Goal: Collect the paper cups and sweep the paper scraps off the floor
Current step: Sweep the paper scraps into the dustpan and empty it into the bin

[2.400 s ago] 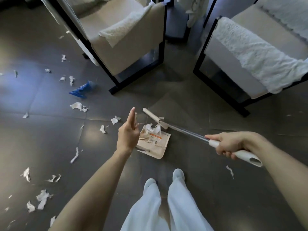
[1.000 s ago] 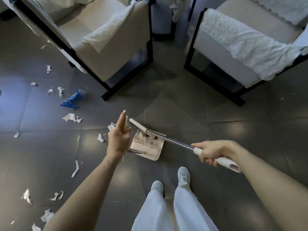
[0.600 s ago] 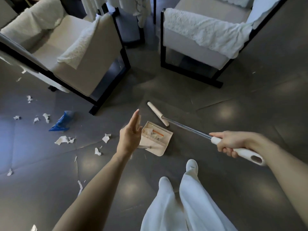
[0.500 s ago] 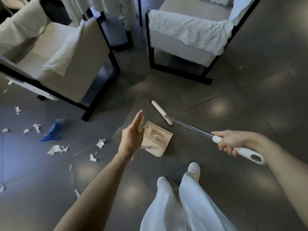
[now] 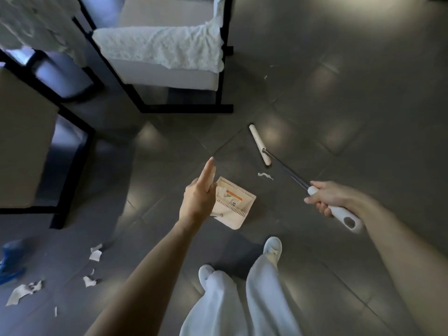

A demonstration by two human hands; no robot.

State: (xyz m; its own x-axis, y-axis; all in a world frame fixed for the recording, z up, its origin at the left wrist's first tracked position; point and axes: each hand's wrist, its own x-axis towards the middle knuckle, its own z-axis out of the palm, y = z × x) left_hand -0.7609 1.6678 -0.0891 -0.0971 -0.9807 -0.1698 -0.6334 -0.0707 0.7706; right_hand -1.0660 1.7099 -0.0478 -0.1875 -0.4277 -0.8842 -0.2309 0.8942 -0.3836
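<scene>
My right hand [image 5: 324,201] grips the white grip of a broom [image 5: 286,167]; its cream head [image 5: 260,144] rests on the floor, ahead and to the right of the dustpan. A beige dustpan [image 5: 238,206] with a few white scraps inside sits just beyond my left hand [image 5: 198,198]. That hand has its index finger straight and the others curled, apparently round the dustpan's thin handle, which is mostly hidden. One paper scrap [image 5: 265,176] lies between pan and broom head. More paper scraps [image 5: 95,255] and a crushed blue cup [image 5: 9,265] lie at lower left.
Two black-framed armchairs stand ahead: one with a white throw [image 5: 160,47] at top centre, another [image 5: 24,141] at left. My legs and white shoes [image 5: 272,247] are just behind the dustpan. Dark tiled floor [image 5: 351,105] stretches away to the right.
The view has swung right, so chairs and scraps slid left. The broom head has moved away from the dustpan, ahead and to the right. The dustpan stayed by my left hand.
</scene>
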